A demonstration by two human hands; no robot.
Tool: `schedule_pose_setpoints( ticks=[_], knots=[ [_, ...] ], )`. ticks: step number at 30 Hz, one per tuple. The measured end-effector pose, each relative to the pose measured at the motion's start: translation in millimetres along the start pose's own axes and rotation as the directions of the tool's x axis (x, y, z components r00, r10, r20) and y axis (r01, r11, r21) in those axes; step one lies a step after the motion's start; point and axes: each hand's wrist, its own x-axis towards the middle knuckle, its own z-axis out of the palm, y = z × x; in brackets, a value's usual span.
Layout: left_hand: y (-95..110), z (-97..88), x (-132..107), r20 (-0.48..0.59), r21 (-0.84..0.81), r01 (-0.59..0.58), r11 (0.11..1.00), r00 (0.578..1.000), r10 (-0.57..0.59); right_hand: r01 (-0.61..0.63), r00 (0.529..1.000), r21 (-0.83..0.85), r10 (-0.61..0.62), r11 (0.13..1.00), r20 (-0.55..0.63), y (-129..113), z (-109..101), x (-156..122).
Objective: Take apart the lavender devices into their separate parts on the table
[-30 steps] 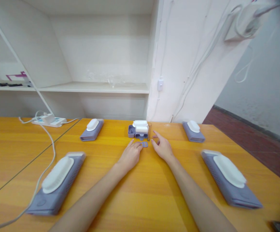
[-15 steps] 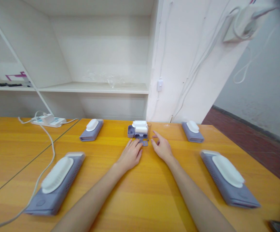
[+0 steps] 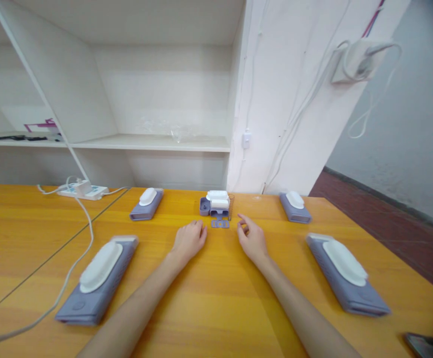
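Note:
My left hand (image 3: 190, 239) rests on the wooden table with its fingers curled into a loose fist, and nothing shows in it. Farther right, my right hand (image 3: 252, 238) lies with its index finger stretched out and its other fingers bent, holding nothing. Between and beyond the hands sits a cluster of parts. It has a small grey-purple box (image 3: 204, 206), white rounded pieces (image 3: 218, 199), a grey-purple housing (image 3: 219, 213) and a thin coil spring (image 3: 231, 206) at its right side. In front of it lies a flat grey-purple plate with cut-outs (image 3: 220, 224), touched by neither hand.
Grey-purple cases with white oval tops stand around: left front (image 3: 97, 281), left back (image 3: 147, 204), right front (image 3: 347, 273), right back (image 3: 295, 207). A power strip (image 3: 84, 189) and its white cable (image 3: 78, 253) lie left. A dark flat object (image 3: 427, 345) sits at lower right.
My left hand has drawn back and left, off the flat plate, and its fingers have curled in. My right hand stays near the same place. The view has tilted up slightly.

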Motion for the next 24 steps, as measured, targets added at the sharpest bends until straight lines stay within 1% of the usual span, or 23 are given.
schedule_pose_setpoints(
  ticks=[3,8,10,13,15,16,18,20,21,24],
  knots=[
    [-10,-3.8,-2,0.034,0.04,0.105,0.994,0.994,-0.106,-0.011,0.999,-0.042,0.012,0.999,0.046,-2,-6,-9],
    [-16,-1.0,-5,0.032,0.065,0.17,0.983,0.984,-0.173,-0.037,0.998,-0.095,0.042,0.995,0.055,4,-17,-16],
    [-16,1.5,-7,0.024,0.071,0.168,0.983,0.985,-0.17,-0.038,0.999,-0.107,0.042,0.994,0.032,8,-21,-18],
    [-14,4.2,-8,0.014,0.077,0.147,0.986,0.989,-0.148,-0.066,0.997,-0.133,0.061,0.989,-0.043,13,-25,-21],
    [-14,5.0,-10,0.014,0.082,0.133,0.988,0.991,-0.134,-0.073,0.994,-0.179,0.058,0.981,-0.088,13,-29,-22],
    [-14,5.3,-11,0.017,0.084,0.127,0.988,0.992,-0.129,-0.055,0.995,-0.22,0.035,0.974,-0.094,11,-30,-23],
    [-13,5.5,-13,0.026,0.087,0.118,0.989,0.992,-0.12,0.006,0.996,-0.32,-0.033,0.947,-0.079,9,-35,-24],
    [-12,5.5,-15,0.036,0.087,0.111,0.99,0.993,-0.115,0.044,0.996,-0.392,-0.072,0.919,-0.056,8,-38,-25],
    [-12,5.3,-16,0.041,0.086,0.11,0.99,0.993,-0.113,0.042,0.997,-0.412,-0.066,0.91,-0.044,7,-40,-25],
    [-11,4.3,-18,0.048,0.082,0.107,0.991,0.993,-0.112,-0.011,1.0,-0.45,0.017,0.893,0.01,9,-41,-25]
  ],
)
